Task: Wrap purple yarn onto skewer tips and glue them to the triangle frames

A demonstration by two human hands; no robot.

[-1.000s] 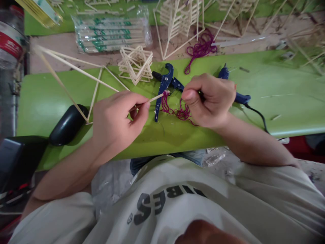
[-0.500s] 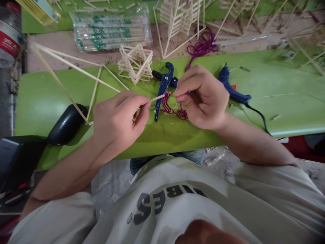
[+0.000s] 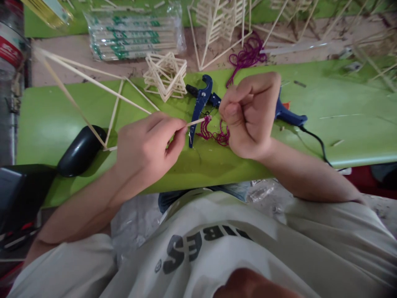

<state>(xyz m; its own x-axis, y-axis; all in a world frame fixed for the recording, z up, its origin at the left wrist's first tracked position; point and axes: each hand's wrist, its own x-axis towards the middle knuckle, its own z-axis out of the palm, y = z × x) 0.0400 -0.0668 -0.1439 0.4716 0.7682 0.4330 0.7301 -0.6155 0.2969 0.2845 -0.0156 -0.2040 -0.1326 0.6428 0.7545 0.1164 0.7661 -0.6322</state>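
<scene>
My left hand [image 3: 149, 149] pinches a thin wooden stick [image 3: 196, 122] between thumb and forefinger. The stick's tip points right, at a bunch of purple thread [image 3: 206, 128] lying over the green table. A larger frame of joined sticks [image 3: 93, 80] runs behind this hand; whether the pinched stick belongs to it is hidden. To the right, my right hand [image 3: 251, 118] is curled closed with thumb against fingers; I cannot make out what is in it. Between the hands lies a blue-handled cutter [image 3: 197, 107], and a blue glue gun [image 3: 290, 116] is partly behind the right hand.
A star-shaped stick model [image 3: 166, 76] stands behind the hands. Farther back are a plastic pack of sticks [image 3: 133, 37], a purple thread heap [image 3: 248, 54] and a tall stick model [image 3: 217, 25]. A rounded black object [image 3: 82, 151] sits left, with a bottle [image 3: 10, 45] beyond.
My right hand has turned and curled tighter, moving right and slightly up, away from the stick's tip. My left hand has shifted a little right with the stick.
</scene>
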